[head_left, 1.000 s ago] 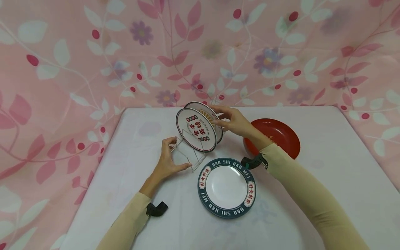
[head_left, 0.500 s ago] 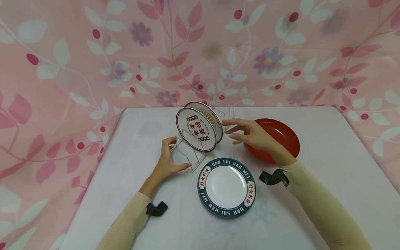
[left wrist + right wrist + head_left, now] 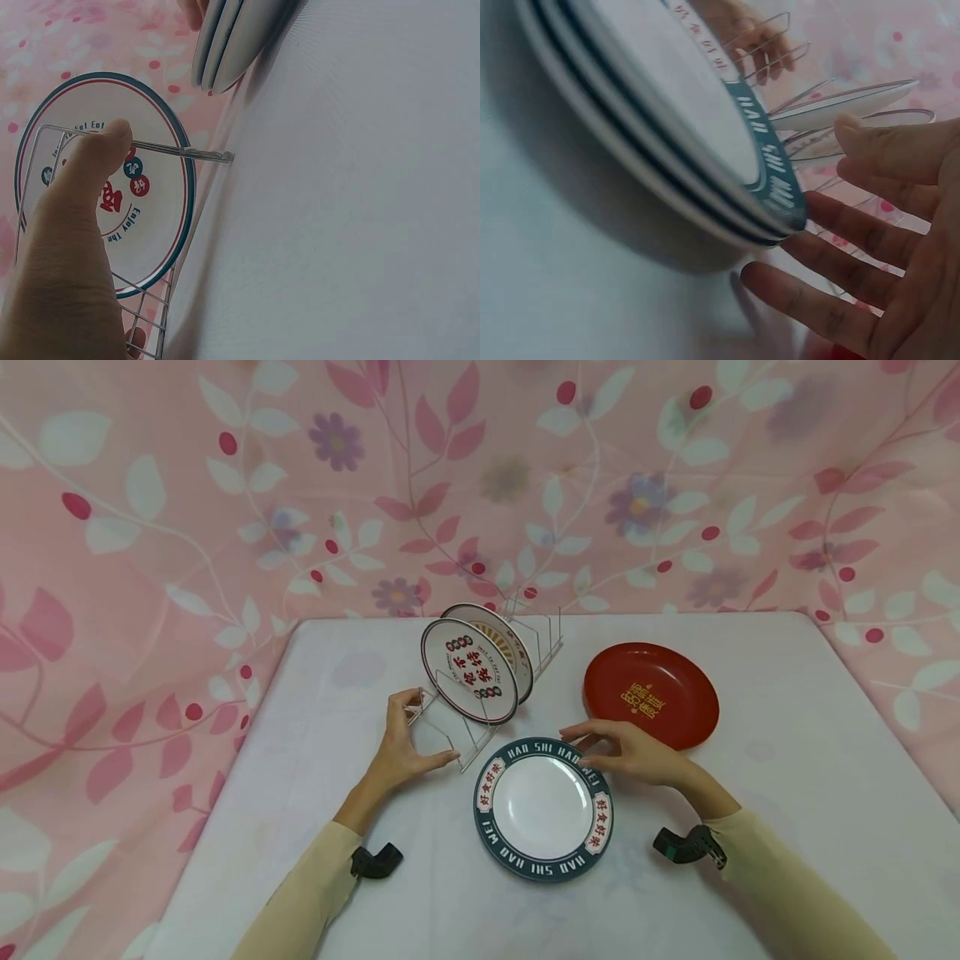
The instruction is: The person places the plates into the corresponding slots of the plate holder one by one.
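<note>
My left hand (image 3: 401, 750) grips the near end of a wire dish rack (image 3: 474, 747), its thumb on one side bar and fingers on the other. Two white plates with dark rims lean upright in the rack; the nearer plate (image 3: 468, 672) bears red characters. In the right wrist view, the teal-rimmed white plate (image 3: 543, 806) tops a small stack lying flat on the table. My right hand (image 3: 637, 753) is at the stack's far right rim, fingers extended and thumb apart. Its fingertips (image 3: 761, 279) are close to the rim; whether they touch is hard to tell.
A red oval dish (image 3: 675, 689) with gold characters lies behind my right hand. The far part of the rack (image 3: 551, 643) has upright wire dividers. A white cloth covers the table (image 3: 795, 827), with a pink floral backdrop (image 3: 600, 485) behind it.
My right hand has left the plates in the rack and moved toward me and right, down to the stack's rim. The left hand, rack and plates stay put.
</note>
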Available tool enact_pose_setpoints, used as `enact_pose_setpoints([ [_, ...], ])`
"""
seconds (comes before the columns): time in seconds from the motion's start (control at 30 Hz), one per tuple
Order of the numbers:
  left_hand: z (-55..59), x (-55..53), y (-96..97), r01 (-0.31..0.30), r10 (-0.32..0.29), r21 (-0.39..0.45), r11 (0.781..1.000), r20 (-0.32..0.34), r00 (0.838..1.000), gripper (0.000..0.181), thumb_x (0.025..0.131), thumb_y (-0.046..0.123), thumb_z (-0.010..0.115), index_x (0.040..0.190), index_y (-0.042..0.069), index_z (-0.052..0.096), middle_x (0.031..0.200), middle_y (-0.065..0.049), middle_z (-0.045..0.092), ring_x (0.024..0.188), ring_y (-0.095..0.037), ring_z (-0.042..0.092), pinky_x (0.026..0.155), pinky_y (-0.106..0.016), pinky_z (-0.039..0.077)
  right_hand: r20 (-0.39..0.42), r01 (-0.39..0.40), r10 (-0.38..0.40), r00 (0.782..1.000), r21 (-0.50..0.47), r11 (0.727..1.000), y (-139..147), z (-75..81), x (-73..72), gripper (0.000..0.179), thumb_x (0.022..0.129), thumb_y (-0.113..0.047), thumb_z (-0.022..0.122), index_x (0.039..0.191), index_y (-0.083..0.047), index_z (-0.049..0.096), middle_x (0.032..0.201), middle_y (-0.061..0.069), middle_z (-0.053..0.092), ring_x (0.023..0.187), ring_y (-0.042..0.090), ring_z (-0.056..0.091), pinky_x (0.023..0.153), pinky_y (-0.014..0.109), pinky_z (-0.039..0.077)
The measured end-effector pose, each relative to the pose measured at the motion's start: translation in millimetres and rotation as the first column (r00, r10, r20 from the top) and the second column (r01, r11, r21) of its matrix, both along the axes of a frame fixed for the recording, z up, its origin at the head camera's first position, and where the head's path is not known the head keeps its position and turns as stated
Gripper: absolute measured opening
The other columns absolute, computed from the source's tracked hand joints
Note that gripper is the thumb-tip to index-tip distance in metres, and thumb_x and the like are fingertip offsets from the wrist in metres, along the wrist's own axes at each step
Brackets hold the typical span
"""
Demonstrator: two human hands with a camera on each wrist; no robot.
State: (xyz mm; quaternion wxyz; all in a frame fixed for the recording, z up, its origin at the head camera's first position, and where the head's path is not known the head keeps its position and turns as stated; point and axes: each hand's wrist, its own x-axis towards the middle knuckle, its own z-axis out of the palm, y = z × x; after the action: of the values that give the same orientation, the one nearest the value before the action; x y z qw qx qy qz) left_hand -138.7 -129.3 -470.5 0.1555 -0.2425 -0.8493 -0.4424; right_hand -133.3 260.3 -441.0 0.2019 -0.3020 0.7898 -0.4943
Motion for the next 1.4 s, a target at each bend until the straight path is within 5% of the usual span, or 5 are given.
enact_pose_setpoints([
  [0.37,1.5,-0.2,-0.9,-0.007,0.007,-0.017,1.0,0.006,1.0,0.109,0.056,0.027,0.092,0.137,-0.009,0.029,0.131,-0.03,0.036,0.119,-0.04,0.041,0.097,-0.053,0.038,0.038,0.029,-0.035,0.999,0.129,0.991,7,-17.7,13.6,0.063,0.085,-0.026,0.076,0.141,-0.013,0.051,0.111,0.005,0.061,0.096,0.021,0.051,0.071,0.023,0.05],
  [0.9,0.2,-1.1,-1.6,0.005,-0.005,-0.007,1.0,0.0,1.0,0.111,0.057,0.035,0.092,0.137,-0.011,0.029,0.13,-0.03,0.036,0.117,-0.04,0.04,0.095,-0.052,0.037,0.038,0.028,-0.032,0.999,0.1,0.995,7,-19.6,17.2,0.056,0.089,-0.022,0.072,0.14,-0.011,0.052,0.104,0.005,0.059,0.094,0.021,0.05,0.072,0.023,0.047],
  [1.07,7.1,2.0,2.8,0.004,-0.004,0.004,1.0,-0.007,1.0,0.11,0.051,0.014,0.094,0.136,-0.012,0.029,0.129,-0.034,0.036,0.115,-0.046,0.039,0.092,-0.06,0.036,0.019,0.02,-0.022,1.0,0.082,0.996,7,-19.9,16.2,0.055,0.089,-0.021,0.072,0.139,-0.01,0.053,0.104,0.005,0.059,0.094,0.022,0.05,0.071,0.023,0.048],
  [1.27,27.2,12.0,13.0,0.016,-0.016,0.023,1.0,-0.014,1.0,0.104,0.051,0.005,0.09,0.133,-0.015,0.029,0.124,-0.039,0.035,0.111,-0.054,0.038,0.09,-0.064,0.034,0.034,0.022,-0.024,0.999,0.04,0.999,11,-20.8,13.8,0.053,0.09,-0.018,0.07,0.14,-0.011,0.053,0.126,0.007,0.062,0.114,0.026,0.054,0.091,0.028,0.051],
  [1.4,19.6,8.2,9.9,0.022,-0.021,0.025,0.999,-0.026,0.999,0.107,0.05,0.008,0.091,0.134,-0.015,0.029,0.125,-0.039,0.035,0.112,-0.052,0.038,0.09,-0.063,0.034,0.073,0.046,-0.047,0.996,0.007,0.999,16,-14.4,14.7,0.051,0.091,-0.017,0.068,0.14,-0.014,0.052,0.136,0.007,0.059,0.126,0.03,0.051,0.099,0.028,0.049],
])
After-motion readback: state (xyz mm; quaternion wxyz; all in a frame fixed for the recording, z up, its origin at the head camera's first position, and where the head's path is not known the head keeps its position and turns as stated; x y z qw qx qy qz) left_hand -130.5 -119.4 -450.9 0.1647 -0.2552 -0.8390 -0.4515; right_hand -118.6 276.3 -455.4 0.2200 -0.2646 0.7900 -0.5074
